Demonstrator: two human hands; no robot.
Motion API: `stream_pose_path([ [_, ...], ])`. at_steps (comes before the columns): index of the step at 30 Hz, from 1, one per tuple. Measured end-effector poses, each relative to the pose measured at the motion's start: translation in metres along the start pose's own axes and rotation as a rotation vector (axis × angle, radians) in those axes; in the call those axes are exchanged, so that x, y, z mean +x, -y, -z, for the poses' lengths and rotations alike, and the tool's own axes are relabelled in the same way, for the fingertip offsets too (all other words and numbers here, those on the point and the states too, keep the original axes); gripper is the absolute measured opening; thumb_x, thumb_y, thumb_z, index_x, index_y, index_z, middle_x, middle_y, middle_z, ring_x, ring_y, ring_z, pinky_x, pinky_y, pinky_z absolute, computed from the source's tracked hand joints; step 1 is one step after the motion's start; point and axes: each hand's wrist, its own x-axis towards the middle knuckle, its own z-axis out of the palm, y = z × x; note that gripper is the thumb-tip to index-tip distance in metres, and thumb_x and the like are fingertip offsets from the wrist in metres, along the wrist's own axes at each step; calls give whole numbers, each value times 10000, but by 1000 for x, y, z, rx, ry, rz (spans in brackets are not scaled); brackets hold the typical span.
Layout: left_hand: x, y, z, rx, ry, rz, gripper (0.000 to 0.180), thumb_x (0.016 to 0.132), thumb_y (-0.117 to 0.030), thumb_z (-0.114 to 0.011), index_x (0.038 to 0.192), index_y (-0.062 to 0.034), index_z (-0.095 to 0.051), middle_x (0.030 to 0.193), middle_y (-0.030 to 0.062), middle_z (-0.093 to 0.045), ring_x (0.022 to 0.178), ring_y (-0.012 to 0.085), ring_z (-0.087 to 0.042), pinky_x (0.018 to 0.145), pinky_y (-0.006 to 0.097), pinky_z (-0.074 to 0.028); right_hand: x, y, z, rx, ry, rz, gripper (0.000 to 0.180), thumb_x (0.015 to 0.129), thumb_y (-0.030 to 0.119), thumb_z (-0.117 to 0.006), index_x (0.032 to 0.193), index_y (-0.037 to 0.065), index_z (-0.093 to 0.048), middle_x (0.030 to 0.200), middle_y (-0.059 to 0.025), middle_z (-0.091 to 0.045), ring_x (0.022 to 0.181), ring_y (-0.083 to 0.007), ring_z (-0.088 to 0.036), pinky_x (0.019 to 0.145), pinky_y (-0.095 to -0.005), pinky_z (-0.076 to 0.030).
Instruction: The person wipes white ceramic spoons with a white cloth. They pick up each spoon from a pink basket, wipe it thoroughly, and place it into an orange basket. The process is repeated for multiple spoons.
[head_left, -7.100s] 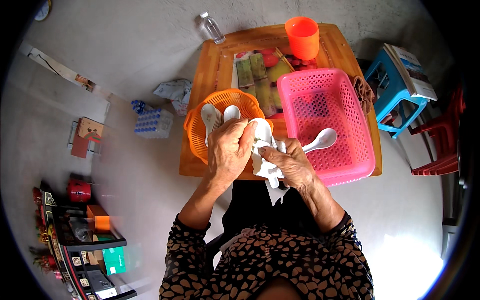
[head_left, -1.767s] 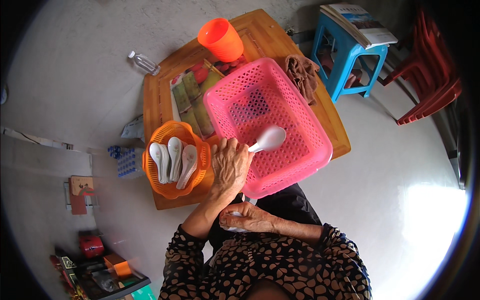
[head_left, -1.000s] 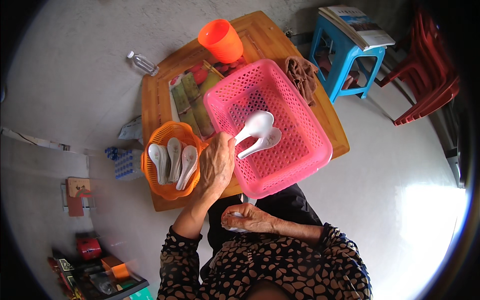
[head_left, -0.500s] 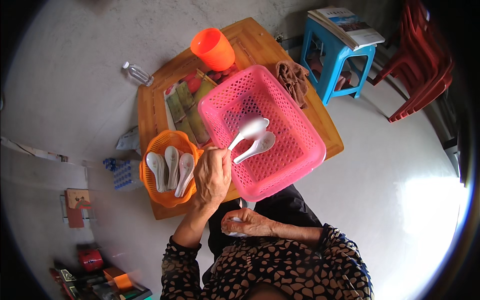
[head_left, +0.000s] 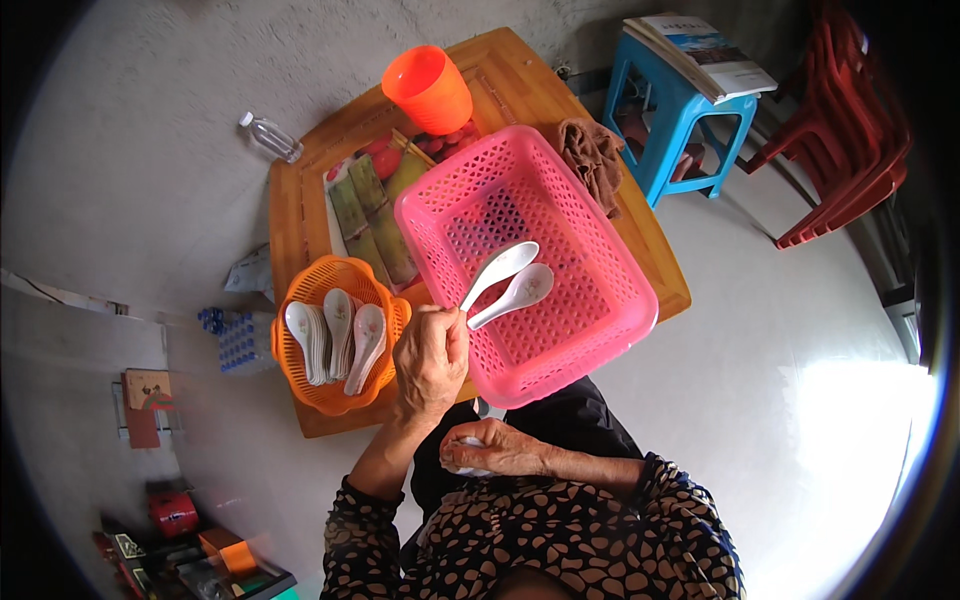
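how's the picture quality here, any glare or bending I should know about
Head view: strong fisheye, so the wooden table edges bow and the corners go black; bright glare washes out the floor at lower right; the left hand and two white spoons over the pink basket stay sharp.

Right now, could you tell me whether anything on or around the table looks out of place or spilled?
Nothing looks spilled or broken. The only oddity is a clear plastic bottle lying on its side on the floor beside the table, not standing on it.

Two white ceramic soup spoons (head_left: 510, 283) are gripped by their handles, bowls slanting up and rightward over the pink lattice basket (head_left: 600, 330). The basket sits on the wooden table's near edge
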Motion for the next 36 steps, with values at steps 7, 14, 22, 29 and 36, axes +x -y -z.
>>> stream_pose_path([
  [7, -4, 7, -7, 8, 8, 16, 184, 743, 39, -656, 816, -17, -497, 669, 100, -502, 586, 247, -543, 507, 330, -452, 2, 7, 4, 44, 9, -79, 215, 932, 219, -525, 995, 18, -569, 827, 23, -546, 775, -60, -491, 720, -220, -429],
  [14, -6, 10, -11, 21, -5, -11, 182, 736, 39, -656, 819, -26, -507, 671, 94, -506, 587, 245, -549, 521, 316, -460, 4, 5, 5, 60, 5, -94, 209, 930, 254, -530, 970, 53, -575, 792, 42, -543, 742, -39, -482, 662, -201, -415],
  [22, -13, 4, 5, -781, -31, 734, 109, 840, -2, -606, 823, -8, -498, 655, -51, -474, 578, -3, -404, 512, 166, -362, -12, 45, -3, -243, 131, 32, 191, 916, 191, -550, 1011, 27, -572, 869, 0, -598, 795, -72, -545, 714, -230, -454],
  [29, -29, -15, 27, -636, -141, 737, 94, 844, -30, -615, 834, -12, -523, 667, -44, -487, 567, -10, -375, 493, 154, -316, -40, 90, 3, -74, -558, 634, 325, 867, 163, -598, 1129, 33, -456, 950, -97, -604, 817, -149, -593, 653, -269, -509],
  [36, -38, -38, 27, -694, -247, 700, 115, 816, 26, -626, 831, -1, -514, 650, -45, -482, 548, -9, -381, 473, 153, -323, 16, 127, 14, -74, -878, 703, 343, 859, 126, -617, 1141, 39, -443, 967, -69, -593, 793, -115, -578, 676, -252, -497],
])
